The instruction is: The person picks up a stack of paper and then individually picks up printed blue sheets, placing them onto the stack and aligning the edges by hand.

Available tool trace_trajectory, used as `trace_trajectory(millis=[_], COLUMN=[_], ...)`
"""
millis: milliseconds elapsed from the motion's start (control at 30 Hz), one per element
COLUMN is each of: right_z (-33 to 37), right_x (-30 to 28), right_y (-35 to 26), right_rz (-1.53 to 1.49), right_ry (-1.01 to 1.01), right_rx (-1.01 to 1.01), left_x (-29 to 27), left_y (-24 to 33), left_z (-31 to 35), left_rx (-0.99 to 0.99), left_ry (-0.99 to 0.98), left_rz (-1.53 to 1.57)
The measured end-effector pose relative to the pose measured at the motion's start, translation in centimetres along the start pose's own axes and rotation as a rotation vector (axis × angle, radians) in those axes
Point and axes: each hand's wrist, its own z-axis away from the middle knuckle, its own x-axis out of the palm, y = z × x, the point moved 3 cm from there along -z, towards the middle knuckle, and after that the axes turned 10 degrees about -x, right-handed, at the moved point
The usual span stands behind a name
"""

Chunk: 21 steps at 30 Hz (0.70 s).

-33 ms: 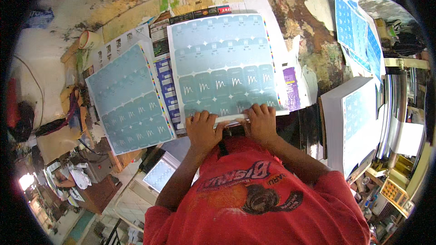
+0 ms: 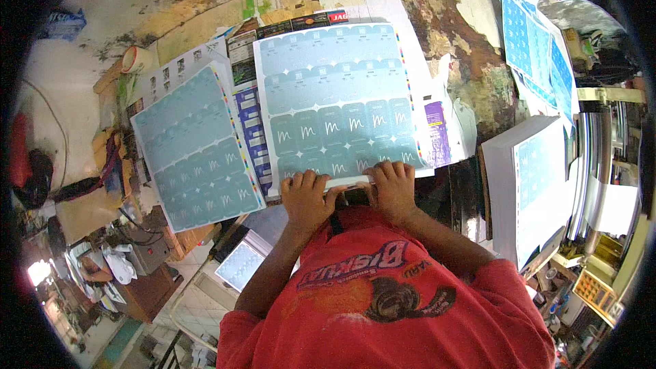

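A stack of pale blue-green printed sheets point(image 2: 338, 89), with white script letters and a coloured strip down the right side, lies on the worktable in front of me. My left hand point(image 2: 307, 198) grips its near edge, fingers bent over the top and thumb at the front. To its right, my right hand point(image 2: 393, 191) grips the same edge in the same way. The sheets' near edge is slightly curled between the two thumbs. What the fingers press underneath is hidden.
Another pile of similar printed sheets point(image 2: 195, 150) lies tilted at the left. A tall paper stack point(image 2: 506, 198) stands at the right, with blue sheets point(image 2: 540, 55) hanging behind it. A tape roll point(image 2: 131, 60) sits at the back left. A purple printed sheet point(image 2: 435, 133) shows beside the stack.
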Motion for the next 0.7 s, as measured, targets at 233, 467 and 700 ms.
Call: trace_trajectory(millis=[233, 467, 700], right_z=[9.4, 5.8, -3.7], right_x=[1.7, -8.1, -29.7], right_y=[8.4, 11.5, 9.9], right_rz=[0.131, -0.374, -0.748], right_ry=[0.163, 0.292, 0.581], right_rx=[0.092, -0.132, -0.012], left_x=[1.0, -7.6, -27.1], left_y=[-5.0, -8.2, -2.1], left_z=[7.0, 3.1, -8.6], left_rx=[-0.153, -0.032, -0.238], left_ry=[-0.015, 0.074, 0.385], left_rz=[-0.082, 0.1, 0.864])
